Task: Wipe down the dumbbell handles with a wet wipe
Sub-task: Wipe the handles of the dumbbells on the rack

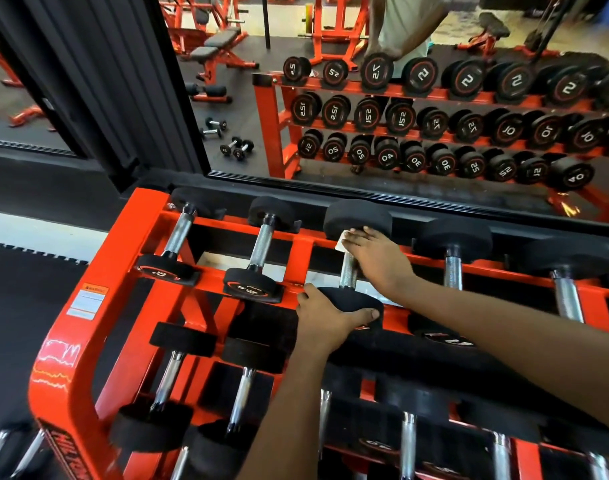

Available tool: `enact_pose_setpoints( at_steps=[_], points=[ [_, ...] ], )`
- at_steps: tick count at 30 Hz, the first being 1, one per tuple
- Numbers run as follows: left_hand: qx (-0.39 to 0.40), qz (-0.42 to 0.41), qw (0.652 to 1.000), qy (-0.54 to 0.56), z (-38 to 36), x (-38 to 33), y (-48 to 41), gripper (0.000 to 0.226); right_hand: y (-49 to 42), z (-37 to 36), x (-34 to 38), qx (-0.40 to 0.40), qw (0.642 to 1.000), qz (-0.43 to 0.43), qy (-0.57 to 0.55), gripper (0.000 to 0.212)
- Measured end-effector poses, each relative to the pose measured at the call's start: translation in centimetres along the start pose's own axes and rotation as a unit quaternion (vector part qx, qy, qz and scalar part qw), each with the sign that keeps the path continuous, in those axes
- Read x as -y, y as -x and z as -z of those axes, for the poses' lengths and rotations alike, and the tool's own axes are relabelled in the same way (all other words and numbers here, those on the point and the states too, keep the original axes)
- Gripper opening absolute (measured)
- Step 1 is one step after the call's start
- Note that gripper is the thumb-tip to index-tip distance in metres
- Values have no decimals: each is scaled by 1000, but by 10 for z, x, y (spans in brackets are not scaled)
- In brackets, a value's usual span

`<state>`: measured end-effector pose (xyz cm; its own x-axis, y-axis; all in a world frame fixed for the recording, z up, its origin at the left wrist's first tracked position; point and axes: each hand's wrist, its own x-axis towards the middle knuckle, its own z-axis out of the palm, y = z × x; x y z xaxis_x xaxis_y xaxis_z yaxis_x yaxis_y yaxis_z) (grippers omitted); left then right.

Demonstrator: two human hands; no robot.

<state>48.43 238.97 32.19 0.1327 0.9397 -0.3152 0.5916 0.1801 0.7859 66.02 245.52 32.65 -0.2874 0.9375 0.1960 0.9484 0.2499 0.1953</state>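
The dumbbell (356, 220) lay 3rd from the left on the orange rack's (123, 271) top tier. At its handle's (348, 271) far end, my right hand (375, 258) pressed the wet wipe (341, 242), fingers extended. My left hand (325, 315) gripped the near head (348, 299).

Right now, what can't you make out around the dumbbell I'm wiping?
Most of the wipe: head view, under the right hand.
Number on the near end of the dumbbell: head view, covered by the left hand.
Whether the right thumb curls under the handle: hidden by that hand.
Print on the sticker on the rack: too small.
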Motion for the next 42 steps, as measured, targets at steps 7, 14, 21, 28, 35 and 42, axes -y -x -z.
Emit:
enact_pose_setpoints(
  at_steps=[7,14,21,28,35,42],
  points=[
    [6,5,1000,-5,2,-1,2,135,30,-6,4,-82,952,-179,-233,54],
    [5,4,1000,-13,2,-1,1,130,12,-4,27,-59,724,-424,-541,33],
    [7,3,1000,-8,1,0,1,133,-4,-17,18,-76,622,-494,-602,22],
    [5,1,1000,-12,1,0,0,135,-11,-19,22,-64,446,-473,-757,29],
    [5,-6,1000,-13,0,2,-2,134,-1,-24,14,-24,410,-420,-809,38],
    [7,-5,1000,-10,2,1,-1,133,4,-22,20,35,409,-405,-817,40]
  ],
)
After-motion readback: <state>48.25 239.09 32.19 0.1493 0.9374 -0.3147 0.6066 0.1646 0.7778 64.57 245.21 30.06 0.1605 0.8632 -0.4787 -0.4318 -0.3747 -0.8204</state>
